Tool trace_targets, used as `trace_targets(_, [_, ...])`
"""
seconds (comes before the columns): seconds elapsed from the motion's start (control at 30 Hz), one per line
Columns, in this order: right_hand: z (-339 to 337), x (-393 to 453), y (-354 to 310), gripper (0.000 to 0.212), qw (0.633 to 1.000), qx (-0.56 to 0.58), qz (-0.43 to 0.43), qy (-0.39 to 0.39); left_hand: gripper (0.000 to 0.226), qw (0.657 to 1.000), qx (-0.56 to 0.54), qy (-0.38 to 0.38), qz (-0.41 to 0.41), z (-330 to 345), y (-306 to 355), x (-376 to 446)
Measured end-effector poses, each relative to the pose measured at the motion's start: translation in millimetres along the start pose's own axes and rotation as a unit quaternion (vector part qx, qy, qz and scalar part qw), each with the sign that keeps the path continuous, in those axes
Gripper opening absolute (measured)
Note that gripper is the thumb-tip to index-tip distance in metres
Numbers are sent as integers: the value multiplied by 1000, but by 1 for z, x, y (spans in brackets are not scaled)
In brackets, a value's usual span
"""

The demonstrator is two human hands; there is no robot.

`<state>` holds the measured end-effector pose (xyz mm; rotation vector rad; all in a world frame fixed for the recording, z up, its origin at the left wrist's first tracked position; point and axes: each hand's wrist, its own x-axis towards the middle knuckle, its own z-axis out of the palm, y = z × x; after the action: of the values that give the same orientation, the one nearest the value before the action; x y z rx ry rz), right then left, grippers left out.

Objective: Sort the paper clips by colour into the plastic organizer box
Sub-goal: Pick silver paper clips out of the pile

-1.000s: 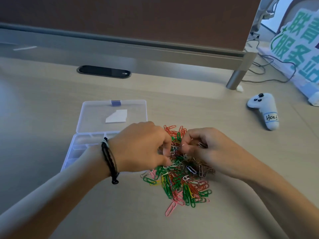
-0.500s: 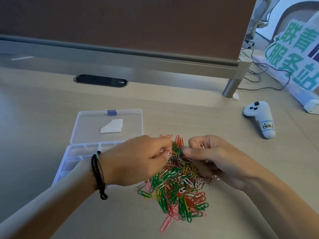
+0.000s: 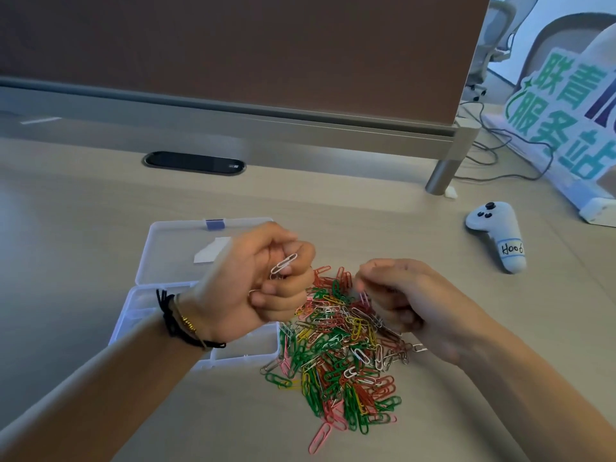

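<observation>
where left hand (image 3: 253, 281) blurs, box (image 3: 173, 248) half-hidden

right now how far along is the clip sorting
Barely started. The organizer box lies open, and the compartments in view look empty. In hand: the left hand holds a few white clips; the right hand pinches over the mixed pile, nearly all still to sort.
</observation>
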<state>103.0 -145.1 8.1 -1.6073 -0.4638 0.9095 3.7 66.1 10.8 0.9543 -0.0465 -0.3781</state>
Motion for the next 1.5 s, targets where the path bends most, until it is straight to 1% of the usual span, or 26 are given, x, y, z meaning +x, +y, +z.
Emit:
trace_targets(0.07, [2,-2,-2,30,993,-110,-29,18,37,997,52,58,-11,2,-3,2])
trace_targets(0.13, [6,-5,-3,24,970,-233,-65,1,37,992,74,94,-46,3,-5,3])
trace_targets(0.2, [7,-8,-3,18,925,-374,-62,-16,31,991,62,90,-82,3,-5,2])
trace_targets(0.23, [7,-10,-4,18,898,-436,-50,-10,27,990,64,87,-91,4,-5,2])
trace_targets(0.27, [7,-13,-5,19,877,-479,-39,1,24,988,75,90,-97,5,-6,1])
trace_targets(0.3, [7,-17,-8,23,863,-504,-30,10,23,986,95,96,-101,6,-6,2])
trace_targets(0.37, [13,-24,-12,33,835,-550,-17,20,25,974,161,115,-109,12,-8,3])
trace_targets(0.43, [21,-28,-14,36,793,-609,-10,22,29,950,254,142,-116,19,-10,4])
trace_targets(0.47, [24,-28,-14,34,778,-628,-9,25,31,930,311,161,-113,22,-11,5])
trace_targets(0.5, [25,-29,-14,31,771,-637,-6,26,34,902,378,179,-104,24,-13,6])
trace_targets(0.53, [25,-29,-14,28,769,-638,-8,24,34,868,449,192,-92,26,-16,5])
trace_targets(0.6, [19,-30,-13,17,774,-633,-22,18,27,796,565,206,-69,29,-24,4])
trace_targets(0.63, [15,-30,-12,13,783,-621,-29,15,22,772,596,211,-66,32,-29,4])
trace_targets(0.7, [5,-28,-8,10,818,-574,-33,6,14,730,641,225,-66,38,-36,3])
trace_targets(0.77, [-2,-26,-6,16,854,-519,-34,1,10,683,690,230,-64,43,-42,4])
trace_targets(0.83, [-7,-25,-6,30,880,-473,-37,7,10,649,725,223,-57,45,-44,5])
trace_targets(0.87, [-8,-24,-6,35,887,-460,-46,10,13,647,729,215,-60,45,-43,5])
trace_targets(0.93, [-8,-22,-5,43,887,-456,-65,4,20,665,716,200,-73,46,-42,4])
trace_targets(1.0, [-7,-20,-4,45,896,-437,-72,-17,17,682,697,212,-64,46,-39,3])
trace_targets(1.03, [-9,-19,-3,44,909,-411,-66,-30,13,680,696,223,-57,46,-38,2])
trace_targets(1.1, [-12,-18,-2,42,934,-352,-39,-52,8,662,712,229,-46,48,-38,3])
trace_targets(1.13, [-13,-17,-1,41,942,-330,-26,-59,8,647,728,224,-43,49,-39,2])
trace_targets(1.23, [-16,-18,1,35,956,-285,1,-75,12,597,775,205,-35,54,-43,1])
trace_targets(1.3, [-16,-18,0,29,961,-268,4,-71,14,577,793,192,-27,55,-44,0])
trace_targets(1.4, [-16,-19,-4,28,959,-277,7,-63,16,566,802,188,-24,56,-43,-1])
trace_targets(1.5, [-12,-18,-5,36,963,-260,25,-63,17,582,788,192,-55,53,-38,-2])
